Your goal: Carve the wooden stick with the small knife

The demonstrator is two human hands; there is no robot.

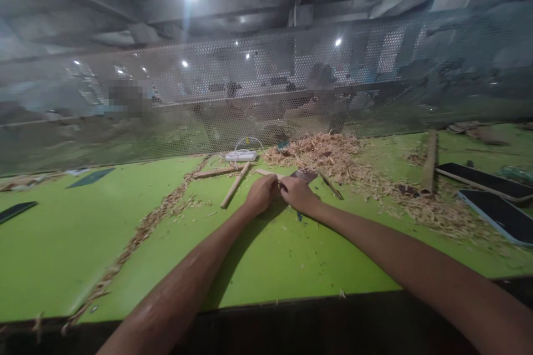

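Both hands meet over the green table, fingertips close together. My left hand (261, 194) is closed, its fingers curled at a small thing too hidden to name. My right hand (298, 194) is closed too, its fingertips bent at the same spot. Just behind the hands, a thin pale stick end (263, 172) shows, and a dark flat piece (306, 176) lies by the right knuckles. To the left of my left hand a wooden stick (235, 185) rests on the table, its far end near another brown stick (219, 172).
Wood shavings (325, 152) are heaped at the back, trailing right. A white power strip (240, 156) sits before the perforated metal screen (250, 105). Two phones (485, 179) and a brown tube (430, 163) lie at the right. Shavings line a seam at the left.
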